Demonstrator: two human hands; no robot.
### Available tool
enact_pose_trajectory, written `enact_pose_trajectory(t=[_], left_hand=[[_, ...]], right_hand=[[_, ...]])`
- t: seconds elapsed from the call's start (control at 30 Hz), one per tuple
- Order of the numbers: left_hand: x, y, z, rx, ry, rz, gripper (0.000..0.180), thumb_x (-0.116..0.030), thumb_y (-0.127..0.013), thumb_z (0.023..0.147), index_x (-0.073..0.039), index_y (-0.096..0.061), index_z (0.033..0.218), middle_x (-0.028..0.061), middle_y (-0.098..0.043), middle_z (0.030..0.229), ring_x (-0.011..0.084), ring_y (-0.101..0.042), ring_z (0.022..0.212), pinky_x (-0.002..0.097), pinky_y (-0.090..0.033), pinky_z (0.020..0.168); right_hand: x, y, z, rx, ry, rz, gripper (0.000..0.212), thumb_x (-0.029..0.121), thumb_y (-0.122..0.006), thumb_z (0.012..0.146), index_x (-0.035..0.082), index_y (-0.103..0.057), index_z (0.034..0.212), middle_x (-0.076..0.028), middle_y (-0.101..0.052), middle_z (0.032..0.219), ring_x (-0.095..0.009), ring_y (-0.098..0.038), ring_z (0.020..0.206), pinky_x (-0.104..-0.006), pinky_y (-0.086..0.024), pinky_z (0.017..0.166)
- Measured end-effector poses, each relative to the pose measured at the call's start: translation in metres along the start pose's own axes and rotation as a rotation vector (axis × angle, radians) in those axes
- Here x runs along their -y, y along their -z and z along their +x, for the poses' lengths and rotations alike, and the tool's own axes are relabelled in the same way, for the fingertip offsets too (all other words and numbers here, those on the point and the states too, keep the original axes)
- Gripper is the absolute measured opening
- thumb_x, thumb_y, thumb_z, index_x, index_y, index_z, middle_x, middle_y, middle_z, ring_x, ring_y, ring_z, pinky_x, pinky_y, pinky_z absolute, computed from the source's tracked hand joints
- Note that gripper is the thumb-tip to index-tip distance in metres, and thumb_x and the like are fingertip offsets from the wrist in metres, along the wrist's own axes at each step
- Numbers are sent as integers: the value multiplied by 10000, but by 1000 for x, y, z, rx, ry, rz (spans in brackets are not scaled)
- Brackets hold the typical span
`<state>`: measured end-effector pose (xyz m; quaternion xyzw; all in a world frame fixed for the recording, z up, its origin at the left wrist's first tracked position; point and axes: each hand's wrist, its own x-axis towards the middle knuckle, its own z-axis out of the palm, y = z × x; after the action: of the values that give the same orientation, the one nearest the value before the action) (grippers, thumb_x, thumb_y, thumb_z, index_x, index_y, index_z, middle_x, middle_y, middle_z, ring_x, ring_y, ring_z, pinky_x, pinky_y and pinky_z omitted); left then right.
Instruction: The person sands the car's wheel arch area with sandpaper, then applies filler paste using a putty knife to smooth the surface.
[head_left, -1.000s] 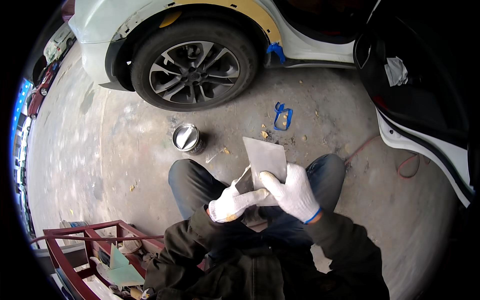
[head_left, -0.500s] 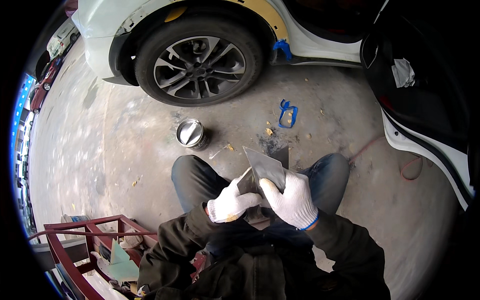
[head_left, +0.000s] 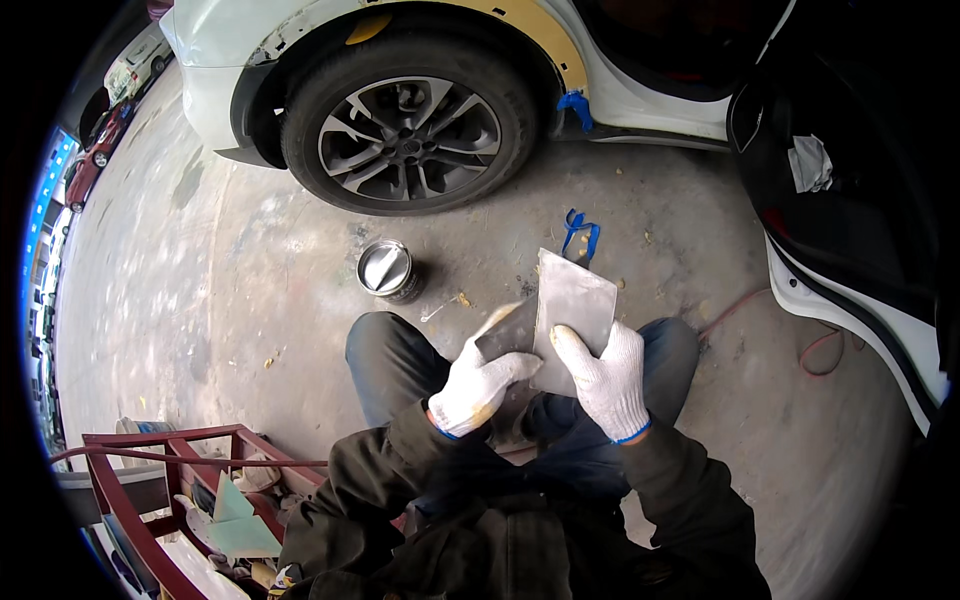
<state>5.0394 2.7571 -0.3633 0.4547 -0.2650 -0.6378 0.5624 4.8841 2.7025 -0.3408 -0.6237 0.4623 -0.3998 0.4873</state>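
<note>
2 white-gloved hands, 2 flat sheets: a person works low over a concrete floor [head_left: 240,330] beside a white car [head_left: 215,95]. In the last 0.5 seconds the pale sheet [head_left: 582,290] has turned from a slant to show its broad face upward, and the right hand [head_left: 606,385] has carried it a little farther right. That shift leaves more of the dark sheet [head_left: 508,333] in plain sight — and puts the pale sheet's top edge across the lower part of a blue strip [head_left: 578,228] on the floor. For the work in hand, it reads as a stroke or turn in mid-course, with neither sheet laid down.

The right hand grips the pale sheet near its lower right edge, thumb flat on the face, its other fingers hidden behind. The left hand [head_left: 478,390] grips the dark sheet, thumb across its near end. Both sheets are held above the gap between the knees, the pale sheet standing up and away from the body, the dark sheet just to its left — whether their edges touch cannot be told. An open tin [head_left: 386,268] stands beyond the left knee [head_left: 385,345].
</note>
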Motion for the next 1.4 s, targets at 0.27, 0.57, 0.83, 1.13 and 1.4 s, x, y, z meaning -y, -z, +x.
enact_pose_trajectory(t=[0.27, 0.57, 0.83, 1.13, 1.4], left_hand=[[-3, 2, -2, -21, -221, 540, 306, -88, -672, 894, 34, -610, 1167, 110, -731, 891, 118, -632, 755, 289, -533, 705], [-24, 26, 1, 398, 118, 590, 245, -150, -663, 875, 48, -680, 1019, 92, -689, 833, 117, -609, 739, 289, -507, 661], [-25, 12, -2, 193, 88, 353, 338, -63, -612, 904, 93, -594, 1204, 108, -713, 965, 139, -639, 867, 289, -521, 782], [-3, 23, -2, 357, 139, 369, 298, -44, -593, 875, 50, -615, 1157, 85, -697, 952, 119, -623, 852, 296, -520, 745], [-15, 32, 20, 448, 326, 590, 308, -115, -648, 821, 95, -669, 1045, 143, -736, 907, 219, -706, 851, 322, -551, 789]], right_hand=[[-13, -2, -15, -8, 271, -304, 199, 165, -695, 872, -15, -637, 807, -169, -656, 696, -336, -677, 628, -377, -515, 536], [-5, -4, -20, 214, 534, -440, 103, 124, -653, 888, 32, -640, 932, -116, -632, 740, -314, -649, 605, -400, -513, 528], [-3, 9, 3, 225, 66, -197, 217, 173, -690, 868, -43, -669, 858, -201, -666, 707, -323, -688, 613, -382, -510, 534], [-6, 1, -15, 180, 264, -305, 205, 163, -683, 863, -38, -646, 879, -210, -655, 723, -367, -680, 656, -407, -531, 578], [-3, 14, 7, 182, -13, -232, 297, 246, -690, 880, -39, -662, 958, -205, -714, 846, -268, -722, 772, -366, -543, 676]])
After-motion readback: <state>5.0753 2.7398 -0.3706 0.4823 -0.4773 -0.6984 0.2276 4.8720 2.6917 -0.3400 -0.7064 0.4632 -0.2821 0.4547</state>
